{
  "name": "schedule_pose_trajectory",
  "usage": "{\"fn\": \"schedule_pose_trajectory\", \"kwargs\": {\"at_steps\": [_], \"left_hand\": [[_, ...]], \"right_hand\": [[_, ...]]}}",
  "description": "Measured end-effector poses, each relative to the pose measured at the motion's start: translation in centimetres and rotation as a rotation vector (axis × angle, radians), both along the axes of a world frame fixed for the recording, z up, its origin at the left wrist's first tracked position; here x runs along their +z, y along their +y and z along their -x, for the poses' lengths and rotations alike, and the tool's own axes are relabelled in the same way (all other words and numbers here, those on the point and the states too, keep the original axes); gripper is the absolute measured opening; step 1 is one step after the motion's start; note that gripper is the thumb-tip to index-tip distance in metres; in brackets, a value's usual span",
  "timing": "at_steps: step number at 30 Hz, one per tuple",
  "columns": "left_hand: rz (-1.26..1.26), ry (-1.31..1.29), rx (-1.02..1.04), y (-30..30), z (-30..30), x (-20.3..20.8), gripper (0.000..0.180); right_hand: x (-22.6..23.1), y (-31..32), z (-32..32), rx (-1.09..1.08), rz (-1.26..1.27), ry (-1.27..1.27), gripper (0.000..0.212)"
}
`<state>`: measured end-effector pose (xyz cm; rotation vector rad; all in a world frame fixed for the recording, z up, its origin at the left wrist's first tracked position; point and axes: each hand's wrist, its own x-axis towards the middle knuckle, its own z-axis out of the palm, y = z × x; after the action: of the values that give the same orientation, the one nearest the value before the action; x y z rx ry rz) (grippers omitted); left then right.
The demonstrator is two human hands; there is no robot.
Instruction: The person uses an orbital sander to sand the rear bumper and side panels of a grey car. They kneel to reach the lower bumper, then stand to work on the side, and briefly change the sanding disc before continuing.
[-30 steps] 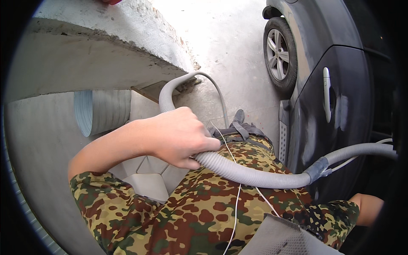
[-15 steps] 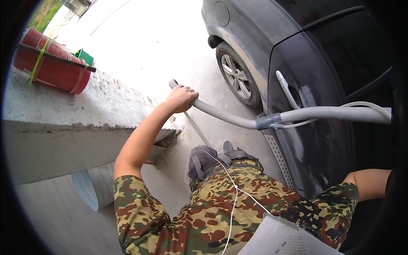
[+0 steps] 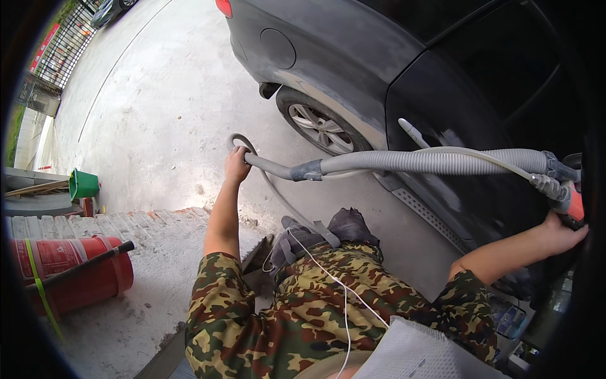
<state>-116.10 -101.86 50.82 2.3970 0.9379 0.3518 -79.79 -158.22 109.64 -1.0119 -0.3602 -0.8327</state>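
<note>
My left hand (image 3: 237,164) is closed around a grey ribbed hose (image 3: 404,162), near the point where it loops down toward the ground. From there the hose runs right, through a dark tape-wrapped joint (image 3: 307,170), alongside the car. A thin pale tube (image 3: 470,152) follows it. Both meet at a red and black power tool (image 3: 573,205), gripped by my right hand (image 3: 564,235) at the right rim. The tool's working end is hidden by the dark edge of the picture. Beside the hose stands a dark grey car (image 3: 353,47) with dull, pale patches on its body.
The car's rear wheel (image 3: 320,126), white door handle (image 3: 413,132) and perforated side step (image 3: 429,218) lie close by. A red bucket (image 3: 95,271) lies on the ledge (image 3: 158,259) at left. Farther off are a green bucket (image 3: 84,184), a metal gate (image 3: 66,47) and another car (image 3: 108,11).
My view has swung, bringing the gate and more ground into sight. My right hand and the power tool have come into view. My left hand, still on the hose, appears lower and farther left.
</note>
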Motion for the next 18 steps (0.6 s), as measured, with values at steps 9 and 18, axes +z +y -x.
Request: {"fn": "schedule_pose_trajectory", "kwargs": {"at_steps": [9, 18], "left_hand": [[0.085, 0.344, -0.185, 9.4, -3.3, -2.7, 0.055], [0.444, -0.388, -0.717, 2.7, -20.7, 24.1, 0.055]], "right_hand": [[-13.4, 12.8, 3.9, -0.043, -0.194, 0.444, 0.06], [-20.0, 26.5, 4.5, -0.016, -0.167, 0.561, 0.063]]}}
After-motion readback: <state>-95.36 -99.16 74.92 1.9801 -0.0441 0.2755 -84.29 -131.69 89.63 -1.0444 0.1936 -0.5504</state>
